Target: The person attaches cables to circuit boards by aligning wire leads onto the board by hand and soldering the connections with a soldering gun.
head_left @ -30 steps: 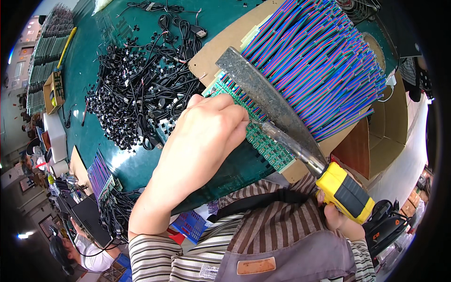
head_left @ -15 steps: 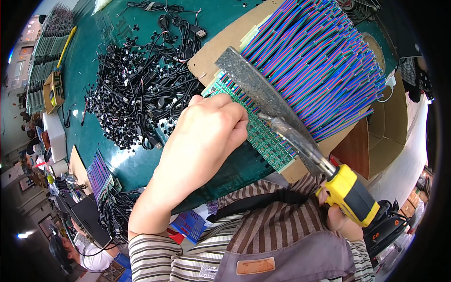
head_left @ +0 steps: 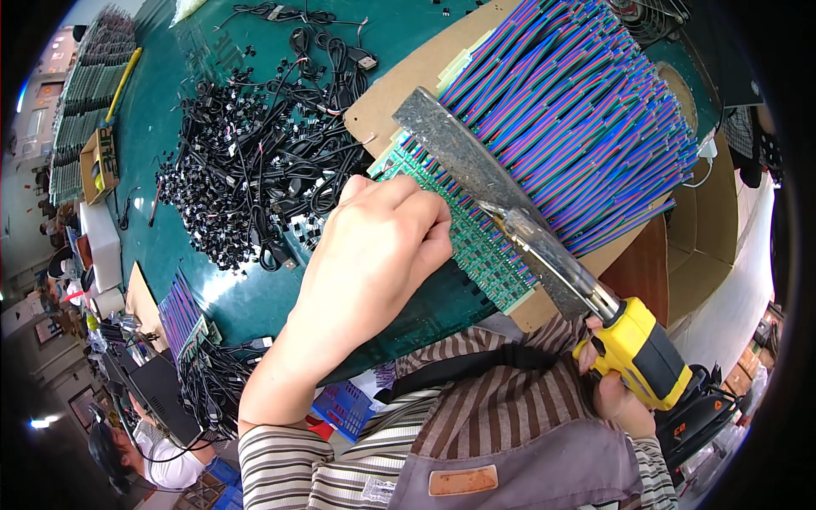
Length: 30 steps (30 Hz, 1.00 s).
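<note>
My right hand is wrapped round the grip of a yellow and black soldering gun. Its metal barrel slants up and left, and the tip lies over the edge where green circuit boards meet a dark metal bar. Over the boards' left side, my left hand is closed with fingers curled in; whatever they pinch is hidden beneath the hand. Rows of blue, red and green wires fan out from under the bar toward the upper right. Boards, bar and wires rest on a brown cardboard sheet.
A heap of black cables with small connectors covers the green table left of the boards. Farther left stand a small cardboard box and stacked bundles. A large open carton is at the right. Another person sits at lower left.
The soldering gun has shifted slightly, its tip now a little farther right and lower along the bar. My left hand stays closed over the boards with barely any movement.
</note>
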Each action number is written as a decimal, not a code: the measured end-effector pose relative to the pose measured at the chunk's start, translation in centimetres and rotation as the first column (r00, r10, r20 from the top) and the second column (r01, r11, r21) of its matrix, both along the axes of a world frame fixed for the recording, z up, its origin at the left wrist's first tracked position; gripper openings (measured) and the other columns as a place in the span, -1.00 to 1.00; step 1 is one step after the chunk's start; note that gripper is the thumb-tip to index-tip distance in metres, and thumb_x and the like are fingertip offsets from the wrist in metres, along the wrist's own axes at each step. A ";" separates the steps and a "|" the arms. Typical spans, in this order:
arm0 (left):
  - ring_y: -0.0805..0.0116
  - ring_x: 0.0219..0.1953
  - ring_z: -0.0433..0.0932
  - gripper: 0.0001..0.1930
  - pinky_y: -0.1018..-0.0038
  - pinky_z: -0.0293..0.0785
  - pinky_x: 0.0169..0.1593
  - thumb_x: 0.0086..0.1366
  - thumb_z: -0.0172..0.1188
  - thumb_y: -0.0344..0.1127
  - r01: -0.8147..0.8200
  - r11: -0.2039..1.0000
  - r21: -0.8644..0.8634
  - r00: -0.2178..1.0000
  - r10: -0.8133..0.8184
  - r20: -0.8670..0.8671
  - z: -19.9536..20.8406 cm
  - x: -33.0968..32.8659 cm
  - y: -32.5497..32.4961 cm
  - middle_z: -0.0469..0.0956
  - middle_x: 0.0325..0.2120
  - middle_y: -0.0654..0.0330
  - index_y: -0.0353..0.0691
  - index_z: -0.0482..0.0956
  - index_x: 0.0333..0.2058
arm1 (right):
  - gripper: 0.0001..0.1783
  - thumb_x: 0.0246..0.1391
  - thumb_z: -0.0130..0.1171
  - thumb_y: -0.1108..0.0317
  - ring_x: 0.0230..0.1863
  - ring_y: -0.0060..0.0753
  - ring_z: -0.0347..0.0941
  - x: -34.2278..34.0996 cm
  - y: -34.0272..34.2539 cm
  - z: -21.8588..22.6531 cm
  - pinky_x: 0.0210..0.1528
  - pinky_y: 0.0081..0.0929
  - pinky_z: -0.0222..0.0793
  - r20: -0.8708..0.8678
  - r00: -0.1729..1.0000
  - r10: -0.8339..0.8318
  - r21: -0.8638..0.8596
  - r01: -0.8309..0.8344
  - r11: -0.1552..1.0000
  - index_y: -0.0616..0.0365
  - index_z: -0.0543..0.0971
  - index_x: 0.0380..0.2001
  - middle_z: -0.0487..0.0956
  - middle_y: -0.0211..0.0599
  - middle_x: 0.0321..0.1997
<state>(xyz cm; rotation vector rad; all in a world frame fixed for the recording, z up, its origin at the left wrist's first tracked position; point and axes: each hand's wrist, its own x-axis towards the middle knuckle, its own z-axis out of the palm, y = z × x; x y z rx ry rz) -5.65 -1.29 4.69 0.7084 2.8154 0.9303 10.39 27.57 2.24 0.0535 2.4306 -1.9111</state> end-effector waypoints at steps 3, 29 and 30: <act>0.25 -0.45 0.49 -0.93 0.40 0.40 -0.28 0.04 0.31 -0.47 -0.005 0.999 -0.044 1.000 0.004 -0.025 0.3 0.3 -0.1 0.55 -0.54 0.23 -0.22 0.63 -0.44 | -0.60 0.09 0.15 0.00 -0.51 -0.38 0.47 0.6 0.6 -0.2 -0.42 -0.49 0.37 0.056 0.996 0.065 -0.036 -0.063 0.997 0.17 0.57 -0.47 0.53 -0.35 -0.53; 0.33 -0.51 0.55 -0.74 0.48 0.44 -0.48 -0.24 0.39 -0.55 0.178 0.962 0.207 0.948 -0.111 -0.298 3.7 2.8 0.6 0.57 -0.51 0.23 -0.23 0.69 -0.44 | -0.33 0.07 0.13 0.65 -0.10 -0.39 0.52 -7.0 -4.6 5.0 -0.05 -0.44 0.44 0.120 0.893 0.433 -0.165 -0.412 0.896 0.15 0.13 0.21 0.44 0.01 0.13; 0.34 -0.52 0.55 -0.76 0.48 0.45 -0.49 -0.20 0.40 -0.53 0.180 0.954 0.240 0.952 -0.107 -0.288 3.5 3.6 0.9 0.56 -0.52 0.24 -0.23 0.69 -0.43 | -0.37 0.11 0.10 0.65 -0.08 -0.40 0.52 -7.6 -5.1 5.1 0.01 -0.43 0.42 0.056 0.881 0.469 -0.105 -0.462 0.880 0.17 0.13 0.20 0.43 -0.02 0.15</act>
